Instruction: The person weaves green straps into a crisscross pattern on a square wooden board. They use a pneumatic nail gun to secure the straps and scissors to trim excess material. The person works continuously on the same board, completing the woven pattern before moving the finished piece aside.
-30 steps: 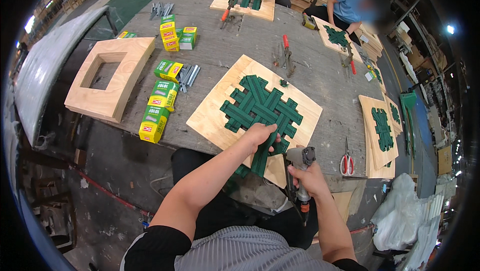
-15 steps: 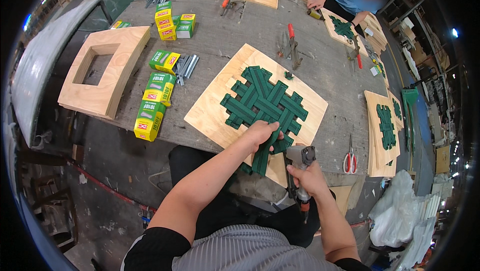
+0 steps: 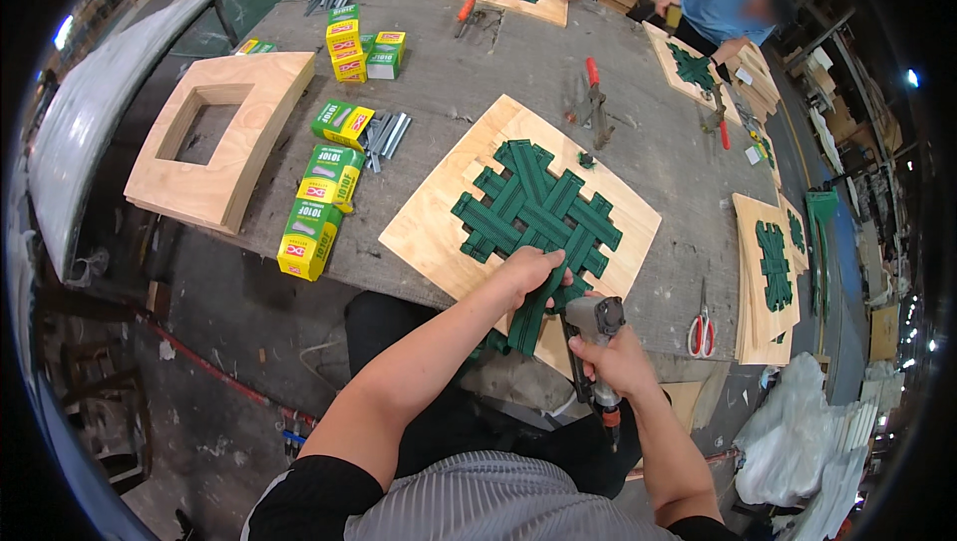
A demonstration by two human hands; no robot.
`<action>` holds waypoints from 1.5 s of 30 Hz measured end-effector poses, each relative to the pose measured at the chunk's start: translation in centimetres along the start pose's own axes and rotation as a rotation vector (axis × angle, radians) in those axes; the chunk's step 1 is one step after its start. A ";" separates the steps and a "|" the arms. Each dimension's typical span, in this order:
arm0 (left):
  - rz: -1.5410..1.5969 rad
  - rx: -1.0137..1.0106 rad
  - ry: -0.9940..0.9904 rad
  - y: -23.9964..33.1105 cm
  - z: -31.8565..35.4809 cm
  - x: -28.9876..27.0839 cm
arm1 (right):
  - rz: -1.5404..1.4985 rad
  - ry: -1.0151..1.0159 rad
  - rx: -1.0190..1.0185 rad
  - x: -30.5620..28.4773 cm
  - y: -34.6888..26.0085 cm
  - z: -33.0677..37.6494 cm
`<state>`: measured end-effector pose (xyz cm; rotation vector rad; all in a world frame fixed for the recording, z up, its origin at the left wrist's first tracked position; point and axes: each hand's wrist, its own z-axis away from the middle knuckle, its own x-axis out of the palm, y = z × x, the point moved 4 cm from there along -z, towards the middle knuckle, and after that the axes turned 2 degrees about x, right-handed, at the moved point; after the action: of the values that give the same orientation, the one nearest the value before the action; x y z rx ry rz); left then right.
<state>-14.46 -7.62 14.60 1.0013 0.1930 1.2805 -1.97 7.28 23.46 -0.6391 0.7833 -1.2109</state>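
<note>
While the left hand (image 3: 536, 274) is pinching a flat green strap (image 3: 526, 328) between thumb and fingers, the right hand (image 3: 620, 357) is closing round the handle of a grey metal air gun (image 3: 595, 316), just right of that pinch. The strap's ribbed, fabric-like tail is hanging down on the near side of the left hand, toward the wearer's lap. Directly beyond the pinch, interlaced bands are forming a dense green lattice (image 3: 538, 204) with stepped edges, lying across a smooth, pale, angular wooden panel (image 3: 429, 228) whose grain is showing; the panel is resting on a rough grey tabletop (image 3: 449, 72). Right of the gun, scissors (image 3: 702, 334) with red-and-white handles are lying near the table edge. Farther left of the left-hand grip, green-and-yellow cardboard boxes (image 3: 311, 238) are standing in a row, their contents not showing, and slim silvery metal strips (image 3: 385, 139) are lying loose against one of them. Left of the boxes, thick wooden frames (image 3: 274, 107) are sitting stacked, their squarish opening framing a dark hollow.
</note>
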 end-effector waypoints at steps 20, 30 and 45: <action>-0.014 0.052 0.117 0.4 0.7 1.8 | -0.782 0.390 -0.027 -21.3 7.6 -4.7; -0.117 0.076 0.245 0.6 1.1 1.6 | 0.618 0.707 0.135 -26.3 8.7 -3.8; -0.168 0.007 -0.007 0.4 3.2 3.8 | 0.597 0.835 -0.098 -36.0 11.6 2.6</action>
<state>-11.49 -6.01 18.24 0.9748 0.2705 1.1238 0.95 45.03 22.45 0.0803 1.6029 -0.8545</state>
